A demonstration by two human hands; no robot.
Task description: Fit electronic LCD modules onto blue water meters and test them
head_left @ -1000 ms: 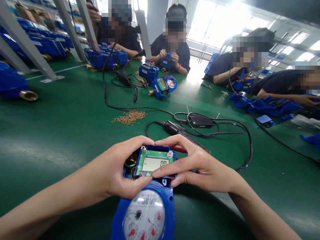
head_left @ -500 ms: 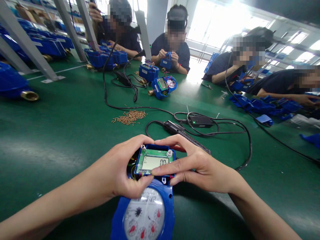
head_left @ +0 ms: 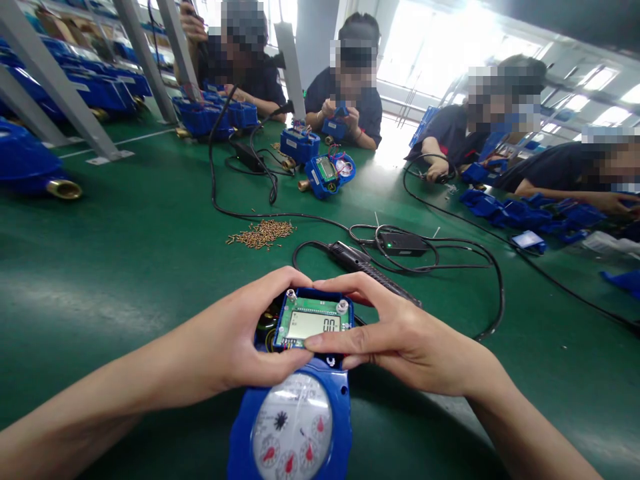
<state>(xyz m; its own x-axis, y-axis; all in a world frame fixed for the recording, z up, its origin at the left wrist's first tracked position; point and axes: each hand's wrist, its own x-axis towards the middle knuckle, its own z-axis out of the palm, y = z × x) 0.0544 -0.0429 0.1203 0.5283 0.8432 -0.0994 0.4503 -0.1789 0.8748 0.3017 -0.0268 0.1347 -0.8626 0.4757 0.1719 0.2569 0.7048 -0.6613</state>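
Note:
A blue water meter [head_left: 339,417] with a round dial of red pointers lies in front of me, dial toward me. In its upper housing sits a green circuit board [head_left: 317,305] with a lit display [head_left: 315,325] that reads zeros. My left hand [head_left: 250,337] wraps round the left side of the housing, thumb along the lower edge of the board. From the right, my right hand [head_left: 400,333] grips the housing, one fingertip pressing the board's lower edge below the display. Thin wires show at the housing's lower left; the fingers under the far side are hidden.
A black electric screwdriver [head_left: 370,270] lies just beyond my right hand, beside a black power box [head_left: 403,243] and looped cable. Brass screws [head_left: 263,235] lie in a pile. Another opened meter [head_left: 327,175] stands farther off. Several co-workers sit across the green table [head_left: 125,267].
Both my hands keep their grip on the water meter, which shifts very slightly in view. At the right, a co-worker's hand has come down to the table with a dark cabled thing.

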